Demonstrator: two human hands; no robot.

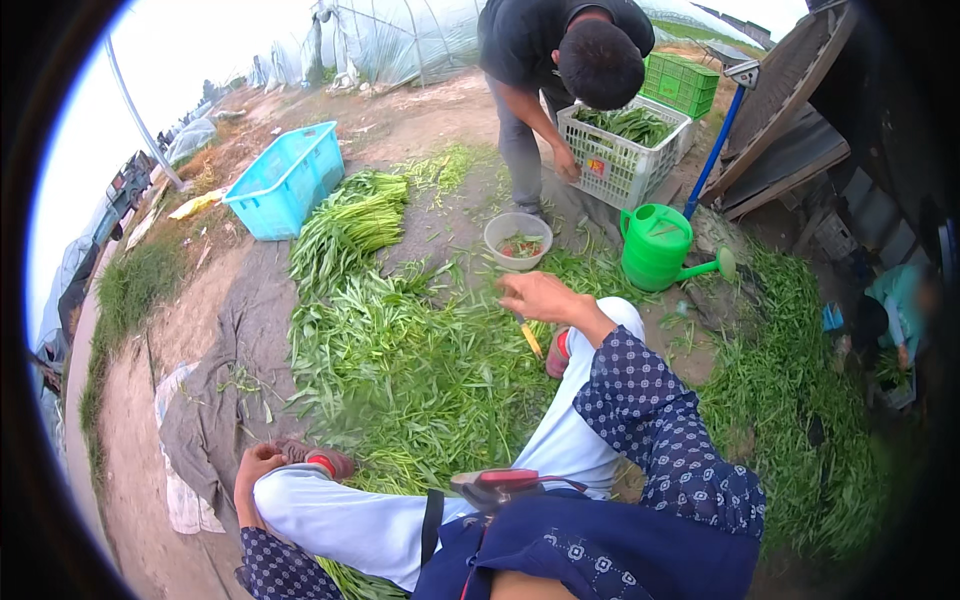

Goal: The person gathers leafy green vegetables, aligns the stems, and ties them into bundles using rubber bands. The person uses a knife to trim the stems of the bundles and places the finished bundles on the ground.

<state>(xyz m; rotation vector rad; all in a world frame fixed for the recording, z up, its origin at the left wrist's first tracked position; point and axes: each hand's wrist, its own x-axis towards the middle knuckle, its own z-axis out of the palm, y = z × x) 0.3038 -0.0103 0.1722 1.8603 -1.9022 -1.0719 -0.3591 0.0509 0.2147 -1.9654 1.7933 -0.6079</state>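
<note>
My left hand (257,466) is beside my left knee, fingers curled; whether anything is inside them is hidden. My right hand (546,297) hangs forward over my right knee, fingers loosely bent, with nothing visible in its grasp. Just below it is a knife with a yellow handle (532,339), its blade end towards the hand. Between my legs spreads a heap of loose leafy green stems (420,352). Beyond the heap, bunched stems (356,221) lie lined up beside a blue plastic crate (289,184). A translucent plastic bowl (517,223) with green and reddish bits sits past my right hand.
A person (570,52) bends over a white slatted crate (626,161) of greens, with a green crate (681,84) behind. A green watering can (655,247) stands near a blue pole (716,150). More greens (787,405) cover the right side, where another person (896,307) sits.
</note>
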